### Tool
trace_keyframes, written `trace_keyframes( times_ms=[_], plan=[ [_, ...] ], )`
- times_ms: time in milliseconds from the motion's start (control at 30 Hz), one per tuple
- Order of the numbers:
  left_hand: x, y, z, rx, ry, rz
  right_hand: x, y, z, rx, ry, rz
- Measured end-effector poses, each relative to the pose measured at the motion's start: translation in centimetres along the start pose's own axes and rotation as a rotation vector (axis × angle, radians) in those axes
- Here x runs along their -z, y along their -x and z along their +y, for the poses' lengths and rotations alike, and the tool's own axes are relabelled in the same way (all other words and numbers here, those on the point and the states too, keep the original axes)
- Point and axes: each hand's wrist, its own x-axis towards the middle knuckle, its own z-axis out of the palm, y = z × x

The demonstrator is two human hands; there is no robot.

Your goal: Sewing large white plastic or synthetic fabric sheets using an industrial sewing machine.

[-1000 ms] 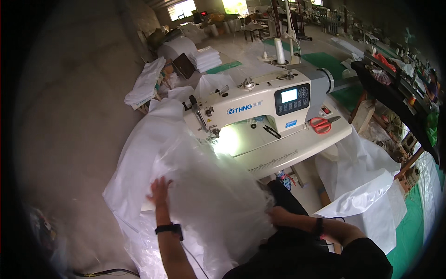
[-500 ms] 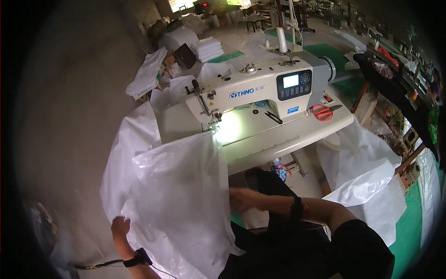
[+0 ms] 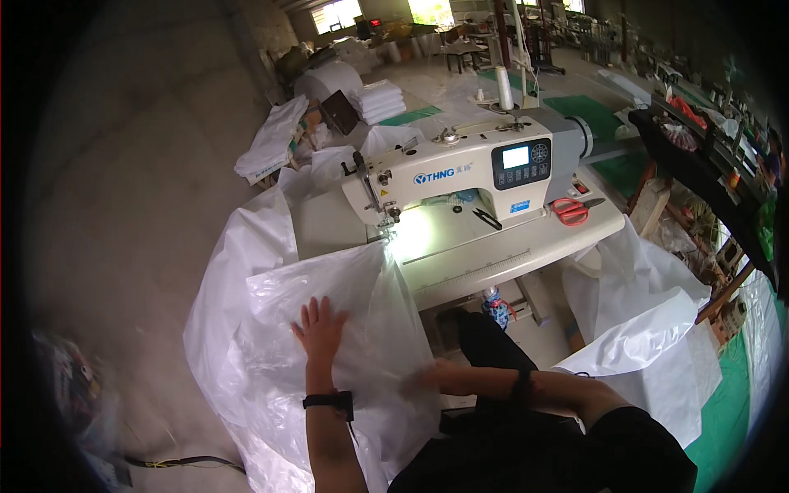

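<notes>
My left hand (image 3: 321,330) lies flat with fingers spread on a large white plastic sheet (image 3: 283,287). The sheet drapes over the near left of the sewing table (image 3: 481,267), and its upper corner reaches the needle area of a white sewing machine (image 3: 444,168). The machine's lamp lights the spot beside the needle. At the sheet's right edge is my right hand (image 3: 423,380), smeared by motion; its fingers do not show clearly, so whether it grips the sheet I cannot tell.
Red-handled scissors (image 3: 573,211) and small black thread snips (image 3: 487,218) lie on the table. A white thread cone (image 3: 504,89) stands behind the machine. More white sheeting (image 3: 637,300) hangs at the right. Stacked white sheets (image 3: 380,100) sit beyond, and a black cable (image 3: 185,462) runs along the lower left.
My left hand has moved from the sheet's lower left edge up and right onto its middle, its fingers now spread. My right hand has shifted slightly down at the right edge.
</notes>
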Motion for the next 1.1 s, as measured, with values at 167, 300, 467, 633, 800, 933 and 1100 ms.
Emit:
trace_keyframes(
  times_ms=[167,300,467,633,800,933,1100],
  plan=[
    [1.0,-0.6,-1.4,-0.088,-0.036,0.026,0.6,3.0,-0.8,-0.351,-0.057,-0.304],
    [1.9,3.5,3.0,-0.209,0.532,-0.014,3.0,0.4,-3.8,-0.313,0.005,0.491],
    [1.1,8.6,9.5,-0.324,0.358,0.019,4.8,-3.8,-6.7,-0.138,0.299,0.771],
    [0.8,9.8,11.2,-0.586,0.092,0.258,5.3,-4.9,-6.4,-0.065,0.237,0.817],
    [2.2,9.7,11.9,-0.883,0.084,0.112,5.5,-5.8,-6.8,-0.002,0.332,0.855],
    [4.6,8.0,10.6,-0.764,0.182,-0.278,5.1,-5.6,-8.1,-0.142,0.538,0.817],
    [4.9,5.1,8.0,-0.388,0.461,0.038,5.3,-4.9,-8.8,-0.213,1.128,0.641]
  ],
)
